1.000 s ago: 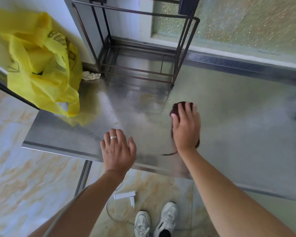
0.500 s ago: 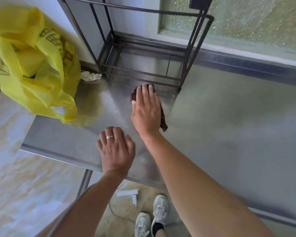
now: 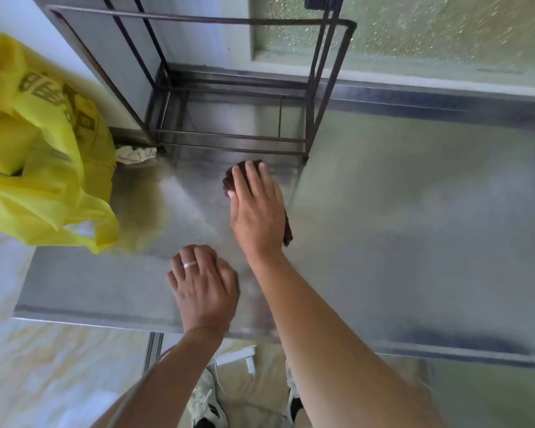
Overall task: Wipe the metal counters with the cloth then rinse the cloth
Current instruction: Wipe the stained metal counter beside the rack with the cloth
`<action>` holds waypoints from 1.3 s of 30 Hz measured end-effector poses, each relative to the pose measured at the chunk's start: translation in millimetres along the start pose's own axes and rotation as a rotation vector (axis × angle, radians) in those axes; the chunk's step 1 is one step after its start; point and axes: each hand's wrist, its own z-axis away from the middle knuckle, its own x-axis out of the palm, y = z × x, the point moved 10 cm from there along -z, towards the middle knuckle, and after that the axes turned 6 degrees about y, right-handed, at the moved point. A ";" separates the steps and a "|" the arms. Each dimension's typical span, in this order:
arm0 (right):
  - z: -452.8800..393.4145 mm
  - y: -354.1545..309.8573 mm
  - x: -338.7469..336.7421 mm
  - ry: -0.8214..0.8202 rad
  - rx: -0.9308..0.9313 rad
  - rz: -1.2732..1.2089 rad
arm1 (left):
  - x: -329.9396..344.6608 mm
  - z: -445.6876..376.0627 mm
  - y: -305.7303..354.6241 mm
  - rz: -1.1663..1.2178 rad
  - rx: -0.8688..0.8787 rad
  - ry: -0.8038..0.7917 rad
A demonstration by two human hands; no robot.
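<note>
The right hand (image 3: 257,208) presses with straight fingers on the dark red cloth (image 3: 232,180), flat on the metal counter (image 3: 399,227) just before the wire rack (image 3: 229,140). The left hand (image 3: 203,285) rests flat, holding nothing.

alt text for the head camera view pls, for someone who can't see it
Seen from above, a person's right hand presses a dark cloth flat on a metal counter, just in front of an empty wire rack, while the left hand rests flat near the counter's front edge. A yellow plastic bag sits at the counter's left end.
</note>
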 end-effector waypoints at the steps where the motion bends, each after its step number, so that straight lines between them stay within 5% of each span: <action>1: -1.1 2.3 -0.3 0.013 0.038 0.037 | -1.7 -4.3 -2.4 0.009 0.022 -0.004; 6: 5.1 -22.0 0.9 0.033 0.172 0.125 | -10.5 -45.6 -40.5 -0.031 0.085 0.019; 11: 23.2 -100.9 33.7 -0.112 -0.186 0.003 | -6.6 -50.5 -65.8 0.019 -0.021 -0.022; 16: 24.2 -76.0 14.1 -0.147 -0.323 -0.054 | 1.0 -48.4 -51.4 -0.023 0.157 -0.076; 23: 14.5 125.9 -72.8 -0.063 0.308 0.357 | 6.1 -48.8 -46.2 -0.065 0.199 -0.096; 27: 8.3 98.3 -58.7 -0.024 0.480 0.386 | 4.5 -49.2 -43.8 -0.013 0.197 -0.087; 34: 20.4 -74.0 19.0 -0.140 -0.076 0.096 | -10.5 -49.9 -48.2 0.144 0.141 -0.004; 39: 53.2 -101.6 17.4 -0.189 -0.292 -0.101 | -19.7 -40.5 -44.6 0.210 0.228 0.017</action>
